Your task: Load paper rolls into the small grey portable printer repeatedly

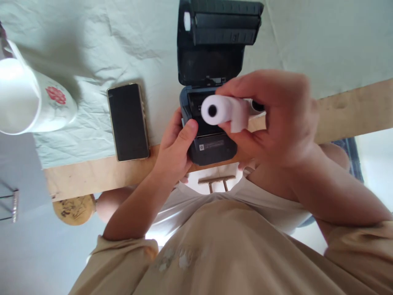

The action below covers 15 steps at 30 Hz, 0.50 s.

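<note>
1. Beige shirt [215,254] fills the bottom of the frame, nearest the camera; both bare arms run up from it toward centre.
2. Right hand [276,119], centre right, is closed around a white paper roll [222,110]; the roll's open core end faces the camera, and a loose flap of paper hangs under the fingers.
3. The roll sits in the air just above the open bay of a small dark printer [211,143], at frame centre.
4. Printer lid [215,37] is flipped up and back, top centre of the frame.
5. Left hand [176,151], centre left of the printer, grips the printer's left side; thumb lies on its front edge, fingers wrapped behind.
6. Printer rests at the near edge of the desk [346,110], partly on a pale green cloth [92,49].
7. Black phone [128,122] lies flat, screen dark, just left of the printer, near the left hand.
8. White mug [33,98] with a red flower print, far left, well apart from the hands.
</note>
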Tool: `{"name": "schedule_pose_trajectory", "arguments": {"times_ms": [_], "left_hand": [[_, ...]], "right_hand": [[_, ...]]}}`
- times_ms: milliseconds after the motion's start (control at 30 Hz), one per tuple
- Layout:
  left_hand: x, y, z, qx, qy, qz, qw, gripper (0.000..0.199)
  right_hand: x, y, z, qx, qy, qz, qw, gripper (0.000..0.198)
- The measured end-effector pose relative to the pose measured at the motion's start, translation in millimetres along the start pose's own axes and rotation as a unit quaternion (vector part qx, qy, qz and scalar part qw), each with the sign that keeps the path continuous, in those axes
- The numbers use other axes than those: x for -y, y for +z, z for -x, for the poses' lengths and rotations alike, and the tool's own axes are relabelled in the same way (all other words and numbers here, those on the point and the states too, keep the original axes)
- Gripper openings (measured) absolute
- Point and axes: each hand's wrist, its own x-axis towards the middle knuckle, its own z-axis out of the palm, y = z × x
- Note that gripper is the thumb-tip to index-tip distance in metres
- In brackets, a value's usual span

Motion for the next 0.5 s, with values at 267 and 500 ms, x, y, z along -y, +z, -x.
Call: {"name": "schedule_pose_trajectory", "arguments": {"times_ms": [267, 500], "left_hand": [[1, 0, 4, 0.006, 0.011, -0.003, 1.000, 0.037], [2, -11, 1, 0.022, -0.002, -0.013, 1.000, 0.052]], "right_hand": [[-14, 22, -11, -0.113, -0.251, 0.132, 0.952, 0.017], [-3, 14, -4, -0.072, -0.313, 0.096, 0.942, 0.013]]}}
